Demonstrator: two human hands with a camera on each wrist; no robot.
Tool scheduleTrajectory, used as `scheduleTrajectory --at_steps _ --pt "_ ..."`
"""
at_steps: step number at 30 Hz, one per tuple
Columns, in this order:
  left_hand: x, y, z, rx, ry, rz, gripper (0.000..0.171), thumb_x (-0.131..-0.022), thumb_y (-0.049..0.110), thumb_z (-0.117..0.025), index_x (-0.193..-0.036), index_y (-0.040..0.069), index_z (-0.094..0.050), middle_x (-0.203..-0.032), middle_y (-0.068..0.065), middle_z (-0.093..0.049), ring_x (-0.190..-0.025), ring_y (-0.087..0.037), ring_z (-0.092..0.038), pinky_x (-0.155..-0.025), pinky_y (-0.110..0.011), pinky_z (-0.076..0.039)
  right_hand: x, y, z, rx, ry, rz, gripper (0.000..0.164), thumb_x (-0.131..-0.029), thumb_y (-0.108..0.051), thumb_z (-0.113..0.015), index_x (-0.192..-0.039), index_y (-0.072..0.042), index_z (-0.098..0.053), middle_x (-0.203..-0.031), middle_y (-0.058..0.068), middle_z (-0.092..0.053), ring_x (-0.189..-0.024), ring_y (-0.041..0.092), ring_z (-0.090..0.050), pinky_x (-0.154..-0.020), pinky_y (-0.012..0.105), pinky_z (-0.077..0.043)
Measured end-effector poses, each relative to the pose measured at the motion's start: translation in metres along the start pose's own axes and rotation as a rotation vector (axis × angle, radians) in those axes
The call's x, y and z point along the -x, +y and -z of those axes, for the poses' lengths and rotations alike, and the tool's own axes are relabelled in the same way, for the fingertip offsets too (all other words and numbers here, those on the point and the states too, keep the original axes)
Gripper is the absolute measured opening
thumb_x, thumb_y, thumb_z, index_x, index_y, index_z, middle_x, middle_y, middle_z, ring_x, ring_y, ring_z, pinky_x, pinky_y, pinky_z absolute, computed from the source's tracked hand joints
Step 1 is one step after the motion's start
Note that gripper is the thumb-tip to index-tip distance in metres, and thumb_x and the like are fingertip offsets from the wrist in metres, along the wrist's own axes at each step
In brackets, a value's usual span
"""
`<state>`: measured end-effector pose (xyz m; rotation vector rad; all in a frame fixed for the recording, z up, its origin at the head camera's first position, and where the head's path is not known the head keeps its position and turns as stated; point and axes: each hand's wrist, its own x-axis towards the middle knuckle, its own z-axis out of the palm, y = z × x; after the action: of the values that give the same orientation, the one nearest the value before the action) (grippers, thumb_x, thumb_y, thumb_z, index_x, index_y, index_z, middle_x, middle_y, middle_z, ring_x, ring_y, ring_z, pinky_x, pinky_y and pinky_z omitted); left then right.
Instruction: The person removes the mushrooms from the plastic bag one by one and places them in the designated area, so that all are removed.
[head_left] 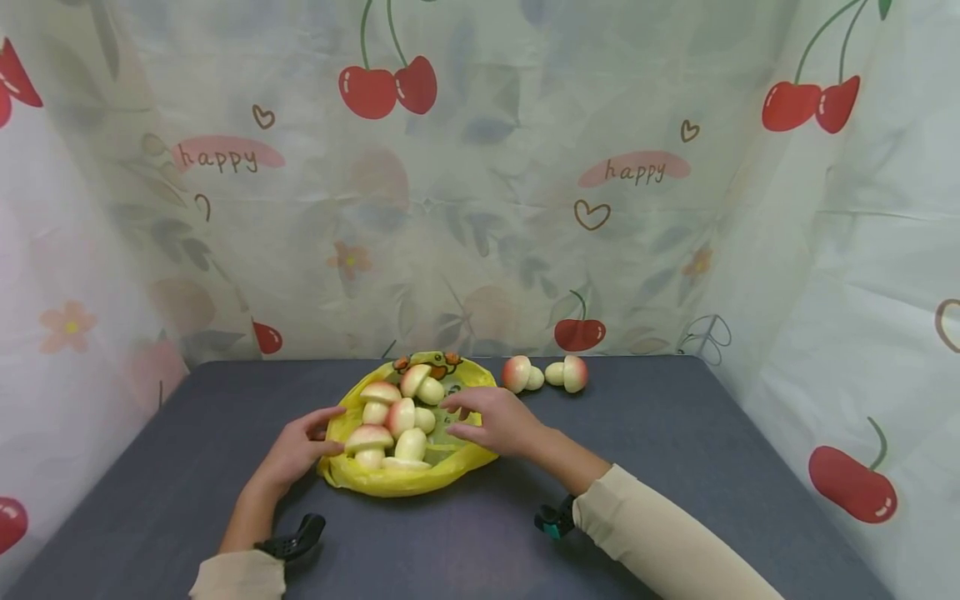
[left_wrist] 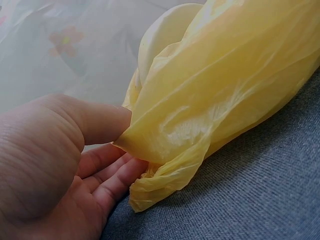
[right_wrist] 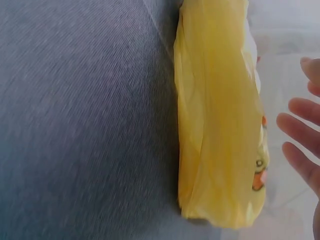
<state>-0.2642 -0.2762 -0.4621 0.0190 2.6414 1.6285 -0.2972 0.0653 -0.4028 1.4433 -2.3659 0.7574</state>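
A left hand (head_left: 291,452) touches the left rim of a yellow plastic bag (head_left: 405,485) at mid-frame, thumb and forefinger apart; any pinch is unclear. The right hand (head_left: 497,422), fingers spread and holding nothing, hovers over the bag's right side. Five toy mushrooms (head_left: 402,418) inside look light, firm and smooth, likely best gripped by the stem; the bag, soft and flimsy, by its rim. Two more mushrooms (head_left: 517,374) lie right of centre.
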Motion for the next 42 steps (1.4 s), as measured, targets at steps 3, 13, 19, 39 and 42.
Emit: scheduleTrajectory --at_steps 3,13,19,39,42 --pt "0.000 -0.001 0.000 0.004 0.000 -0.003 0.062 -0.087 0.011 -0.071 -0.143 0.002 -0.046 -0.137 -0.025 -0.048 -0.113 -0.034 -0.054 -0.087 -0.038 -0.049 -0.007 -0.004 -0.004 -0.010 -0.056 -0.009 0.034 -0.090 -0.024 -0.071 -0.119 -0.008 -0.067 -0.110 0.004 -0.069 -0.087 0.016 -0.066 -0.079 0.026 -0.049" --pt "-0.001 -0.001 0.000 0.003 -0.001 0.008 0.063 -0.087 0.012 -0.072 -0.144 0.003 -0.046 -0.138 -0.025 -0.048 -0.114 -0.034 -0.054 -0.089 -0.040 -0.048 -0.028 -0.018 -0.015 -0.071 -0.287 -0.102 0.041 -0.094 -0.031 -0.065 -0.130 -0.012 -0.061 -0.123 0.001 -0.063 -0.104 0.016 -0.061 -0.088 0.025 -0.045" --pt "-0.001 0.000 0.000 0.001 -0.001 0.014 0.063 -0.087 0.012 -0.072 -0.144 0.003 -0.046 -0.137 -0.025 -0.047 -0.113 -0.034 -0.054 -0.089 -0.041 -0.048 -0.033 -0.020 -0.023 -0.087 -0.361 -0.109 0.047 -0.094 -0.035 -0.065 -0.134 -0.013 -0.057 -0.130 0.000 -0.058 -0.109 0.013 -0.057 -0.090 0.024 -0.043" --pt "0.001 0.001 -0.001 0.004 0.005 0.004 0.063 -0.087 0.012 -0.072 -0.143 0.002 -0.046 -0.137 -0.026 -0.048 -0.112 -0.034 -0.055 -0.088 -0.041 -0.049 -0.034 -0.023 -0.023 -0.091 -0.414 -0.093 0.040 -0.087 -0.019 -0.075 -0.124 -0.011 -0.065 -0.114 -0.001 -0.061 -0.097 0.011 -0.056 -0.082 0.019 -0.042" --pt "0.001 0.002 0.000 0.006 0.006 0.004 0.062 -0.087 0.012 -0.072 -0.143 0.002 -0.046 -0.138 -0.026 -0.047 -0.112 -0.034 -0.054 -0.088 -0.040 -0.049 -0.035 -0.022 -0.026 -0.075 -0.419 -0.098 0.038 -0.086 -0.018 -0.076 -0.123 -0.013 -0.066 -0.117 -0.003 -0.062 -0.098 0.008 -0.054 -0.083 0.018 -0.042"
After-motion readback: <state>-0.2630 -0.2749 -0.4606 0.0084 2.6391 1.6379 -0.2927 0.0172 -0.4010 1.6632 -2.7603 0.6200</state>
